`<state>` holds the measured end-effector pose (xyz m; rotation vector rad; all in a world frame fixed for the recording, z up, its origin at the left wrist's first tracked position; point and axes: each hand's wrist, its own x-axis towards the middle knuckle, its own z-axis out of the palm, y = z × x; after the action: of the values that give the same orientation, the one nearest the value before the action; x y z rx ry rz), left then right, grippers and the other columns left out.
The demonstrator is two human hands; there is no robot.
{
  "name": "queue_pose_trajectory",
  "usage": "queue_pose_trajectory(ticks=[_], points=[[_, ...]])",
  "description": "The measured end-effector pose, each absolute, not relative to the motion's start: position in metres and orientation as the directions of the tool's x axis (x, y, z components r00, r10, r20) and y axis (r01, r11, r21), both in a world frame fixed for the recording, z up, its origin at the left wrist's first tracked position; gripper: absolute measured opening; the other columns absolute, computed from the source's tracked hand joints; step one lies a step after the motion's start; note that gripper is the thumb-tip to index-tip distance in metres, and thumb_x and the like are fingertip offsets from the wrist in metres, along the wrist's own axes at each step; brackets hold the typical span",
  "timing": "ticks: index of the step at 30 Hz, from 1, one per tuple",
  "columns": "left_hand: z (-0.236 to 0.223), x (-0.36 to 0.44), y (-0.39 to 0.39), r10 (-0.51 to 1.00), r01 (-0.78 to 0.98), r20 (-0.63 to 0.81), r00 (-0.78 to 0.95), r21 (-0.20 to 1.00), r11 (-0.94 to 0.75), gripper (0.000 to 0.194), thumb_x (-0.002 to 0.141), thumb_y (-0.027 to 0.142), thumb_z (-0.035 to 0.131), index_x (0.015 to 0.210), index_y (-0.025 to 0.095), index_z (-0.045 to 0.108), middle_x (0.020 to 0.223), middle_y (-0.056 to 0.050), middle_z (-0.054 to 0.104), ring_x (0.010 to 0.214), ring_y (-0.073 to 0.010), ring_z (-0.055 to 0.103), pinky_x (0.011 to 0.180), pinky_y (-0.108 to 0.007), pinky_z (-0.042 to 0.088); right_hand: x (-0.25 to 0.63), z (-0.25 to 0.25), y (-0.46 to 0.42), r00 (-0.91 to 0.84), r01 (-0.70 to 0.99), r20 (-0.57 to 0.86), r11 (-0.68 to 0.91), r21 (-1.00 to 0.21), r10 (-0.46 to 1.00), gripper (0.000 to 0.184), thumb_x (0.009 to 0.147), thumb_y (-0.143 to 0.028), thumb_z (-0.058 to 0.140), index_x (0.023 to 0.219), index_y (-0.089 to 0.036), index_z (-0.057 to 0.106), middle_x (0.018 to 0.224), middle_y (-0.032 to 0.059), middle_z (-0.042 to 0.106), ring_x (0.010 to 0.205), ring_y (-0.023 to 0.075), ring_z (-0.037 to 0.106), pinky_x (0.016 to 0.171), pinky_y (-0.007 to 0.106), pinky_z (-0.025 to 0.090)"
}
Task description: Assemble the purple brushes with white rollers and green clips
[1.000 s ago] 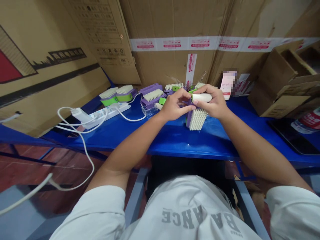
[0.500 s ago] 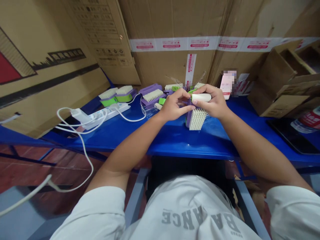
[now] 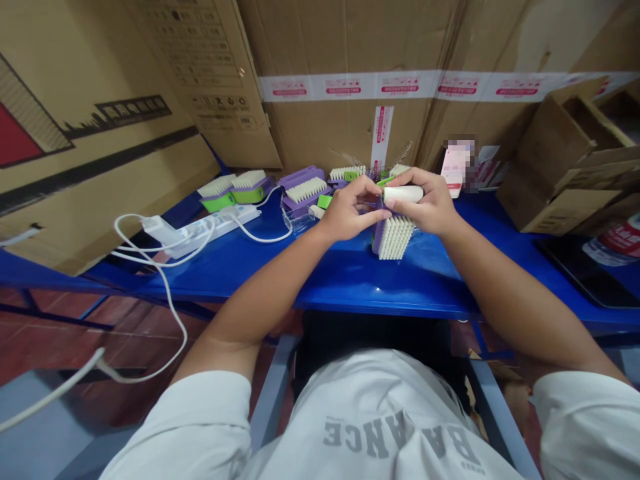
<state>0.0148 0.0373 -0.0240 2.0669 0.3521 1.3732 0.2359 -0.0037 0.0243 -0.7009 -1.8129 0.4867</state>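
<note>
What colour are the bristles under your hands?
Scrub brush bristles: off-white, clearest in the head view.

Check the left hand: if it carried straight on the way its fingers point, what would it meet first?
The left hand would probably meet the white cylinder held in the right hand; the cylinder's near end sits close by its fingertips, though depth is hard to judge here.

The person leans over with both forearms reaching forward and inward, the left forearm (image 3: 265, 283) and the right forearm (image 3: 510, 287) angling toward each other from short white sleeves. The wrists are slightly bent, and the hands meet just in front of the chest line, nearly touching. The left hand (image 3: 350, 210) curls its fingers, with the thumb pointing across toward the other hand. The right hand (image 3: 425, 203) sits just beside it, knuckles up, its fingers (image 3: 407, 179) curved downward in a firm-looking grip.
</note>
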Motion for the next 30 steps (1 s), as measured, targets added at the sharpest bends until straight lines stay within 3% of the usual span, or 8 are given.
queue_pose_trajectory(ticks=[7,17,30], points=[[-0.0241,0.0142,0.0379,0.498,-0.144,0.753,0.431,0.602,-0.786,0.052,0.094,0.058,0.098,0.114,0.026,0.062,0.113,-0.001,0.083,0.107,-0.0204,0.087,0.09,-0.032,0.071,0.2362,0.0255,-0.0047,-0.251,0.212,0.714,0.756,-0.619,0.654,0.045,0.078,-0.061,0.102,0.094,-0.024,0.084,0.088,0.0031,0.083,0.068,0.0179,0.066,0.064,0.033,0.052],[-0.0219,0.0129,0.0374,0.505,-0.138,0.743,0.439,0.611,-0.779,0.056,0.091,0.062,0.099,0.114,0.025,0.063,0.113,0.0,0.083,0.108,-0.0205,0.087,0.09,-0.031,0.071,0.2362,0.0267,-0.007,-0.25,0.231,0.681,0.725,-0.649,0.689,0.051,0.076,-0.068,0.102,0.093,-0.025,0.083,0.09,0.0039,0.084,0.072,0.0199,0.068,0.064,0.034,0.053],[-0.0216,0.014,0.0375,0.503,-0.145,0.746,0.438,0.61,-0.779,0.059,0.09,0.067,0.099,0.111,0.025,0.063,0.111,-0.001,0.081,0.105,-0.02,0.087,0.088,-0.032,0.07,0.2379,0.0258,-0.0061,-0.259,0.235,0.677,0.725,-0.648,0.689,0.047,0.078,-0.064,0.101,0.095,-0.024,0.083,0.092,0.0044,0.083,0.074,0.0206,0.069,0.066,0.036,0.054]])
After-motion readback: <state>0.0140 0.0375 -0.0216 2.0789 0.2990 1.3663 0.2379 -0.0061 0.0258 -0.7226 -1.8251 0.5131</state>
